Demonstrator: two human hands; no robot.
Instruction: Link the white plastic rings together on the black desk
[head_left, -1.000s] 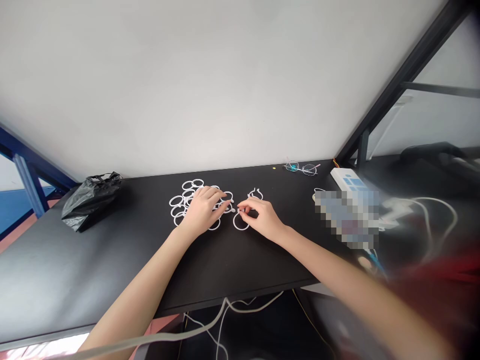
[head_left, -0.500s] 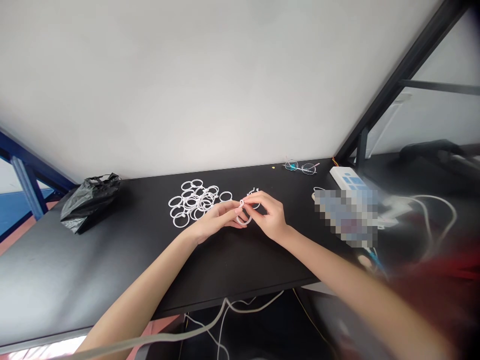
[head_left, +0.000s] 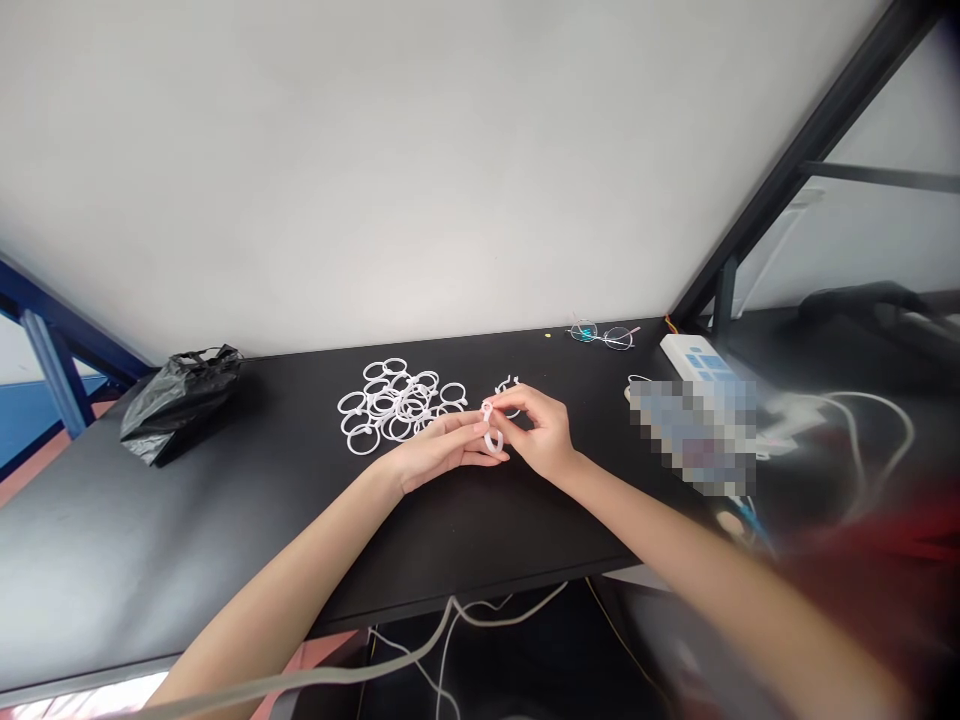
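Between my two hands a white plastic curtain ring (head_left: 494, 441) is held up over the black table, its small eyelet at the top. My left hand (head_left: 444, 445) is closed on it, thumb against the fingers. At the eyelet, the thumb and fingertips of my right hand (head_left: 538, 425) are pinched together; whether a separate small piece is in them I cannot make out. A loose pile of similar white rings (head_left: 382, 405) lies to the left, partly behind my left hand. Just beyond my right hand are small white plastic pieces (head_left: 508, 381), partly hidden by it.
A black plastic bag (head_left: 180, 400) sits at the table's left. Eyeglasses (head_left: 602, 334) lie near the wall. On the right are a white power strip (head_left: 694, 360), a blurred-out object (head_left: 690, 435) and white cables (head_left: 855, 430). Another cable (head_left: 405, 660) hangs below the table's front edge.
The held ring has turned from nearly face-on to a narrower, more edge-on view. My left hand has shifted slightly right; my right hand has barely moved.
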